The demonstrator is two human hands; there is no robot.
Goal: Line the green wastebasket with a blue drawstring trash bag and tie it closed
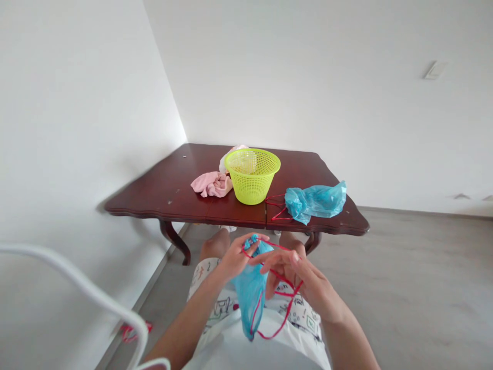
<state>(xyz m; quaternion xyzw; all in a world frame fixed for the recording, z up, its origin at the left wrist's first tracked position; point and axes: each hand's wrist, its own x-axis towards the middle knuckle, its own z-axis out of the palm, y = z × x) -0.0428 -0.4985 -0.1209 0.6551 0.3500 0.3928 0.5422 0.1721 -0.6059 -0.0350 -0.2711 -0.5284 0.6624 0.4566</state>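
In my lap a blue plastic bag (249,293) hangs down, its gathered top pinched in the fingers of my left hand (235,256). A thin red drawstring (285,317) runs from the bag's top across to my right hand (296,271) and droops in a loop below. The right fingers are bent, with the string caught round them. Another blue plastic bag (316,200) with red strings lies crumpled on the right of the dark wooden table (173,172).
A yellow-green mesh basket (252,189) stands mid-table, a pink cloth (212,184) left of it and a whitish bundle (227,160) partly behind. A white cable (96,295) crosses the lower left. Something red (133,330) lies on the floor by the left wall.
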